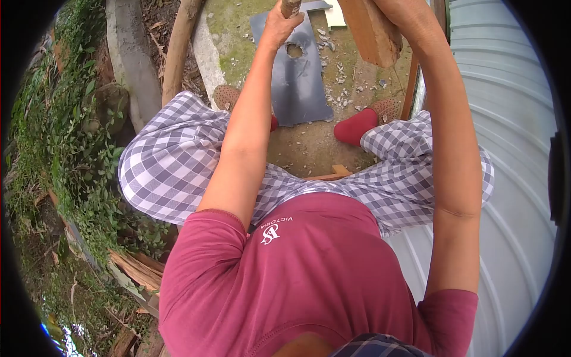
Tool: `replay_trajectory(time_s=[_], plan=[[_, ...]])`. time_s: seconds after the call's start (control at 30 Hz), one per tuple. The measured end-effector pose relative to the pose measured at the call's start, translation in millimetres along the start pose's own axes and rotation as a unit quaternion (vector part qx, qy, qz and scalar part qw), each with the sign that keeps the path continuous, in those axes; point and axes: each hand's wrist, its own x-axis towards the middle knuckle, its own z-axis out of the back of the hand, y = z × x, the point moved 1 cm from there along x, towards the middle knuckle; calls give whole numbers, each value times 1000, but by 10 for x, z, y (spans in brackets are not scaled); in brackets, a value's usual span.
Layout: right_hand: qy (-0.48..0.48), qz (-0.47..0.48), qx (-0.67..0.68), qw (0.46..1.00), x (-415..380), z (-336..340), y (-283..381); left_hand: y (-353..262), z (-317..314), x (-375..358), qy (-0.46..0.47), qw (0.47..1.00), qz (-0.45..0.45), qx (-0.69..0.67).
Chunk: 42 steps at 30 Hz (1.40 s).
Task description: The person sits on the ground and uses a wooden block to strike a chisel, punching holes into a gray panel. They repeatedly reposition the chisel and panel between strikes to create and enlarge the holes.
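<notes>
At the top edge, the left hand (281, 27) is closed around a brown stick (290, 7), its far end cut off. The right hand (405, 16), cropped, meets a wooden block (372, 37) upper right; its fingers are hidden, grip unclear. A holed grey sheet (300, 89) lies top centre.

left grip (282, 25) curled | right grip (407, 15) (partly out of view) | both arms (242, 146) stretched forward
</notes>
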Motion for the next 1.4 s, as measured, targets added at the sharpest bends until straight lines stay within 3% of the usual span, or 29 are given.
replay_trajectory(time_s=[0.07,0.1,0.13,0.17,0.23,0.3,0.33,0.37,0.43,0.6,0.7,0.8,0.87,0.9,0.97,1.0,1.17,1.4], plan=[[-67,27,12,997,19,-44,-86,0,8,-4,-2,1000,0,2],[-167,97,-89,977,179,-201,-585,-6,-11,-8,-4,1000,2,2],[-123,-7,-85,989,105,-337,-859,-31,-48,-19,-5,1000,1,1],[46,-158,-140,976,-21,-302,-771,-85,-85,-30,-6,996,-47,-77],[39,-49,-17,998,35,-361,-1494,-183,-82,-25,-1,983,-100,-152],[24,-75,-23,997,-16,-269,-1342,-156,-6,-107,-33,999,-20,-11],[7,-104,-29,994,-58,-215,-1221,-128,26,-98,-42,999,-28,-3],[8,-104,-31,994,-120,-185,-1070,-99,54,-101,-43,999,-28,-4],[-22,-142,93,985,-254,-178,-806,-63,137,-89,-66,998,6,-2],[-74,-145,92,982,-672,-166,-922,-156,197,-164,-130,991,-17,7],[-82,-162,101,978,-802,-167,-1034,-24,350,-128,-193,979,-24,-57],[-82,-176,109,975,-862,-180,-1139,205,577,-156,-274,947,-46,-163],[-86,-185,108,973,-872,-171,-1195,370,739,-251,-397,873,-27,-281],[-89,-184,109,973,-869,-162,-1221,462,778,-291,-398,873,-28,-281],[-89,-183,110,973,-851,-159,-1274,569,839,-372,-495,805,-12,-327],[-96,-184,109,972,-838,-160,-1299,622,828,-402,-512,798,-7,-318],[-93,-192,122,969,-715,-176,-1309,336,821,-421,-521,822,34,-226],[-104,-189,110,970,-761,-164,-1375,524,742,-173,-487,861,-57,-133]])
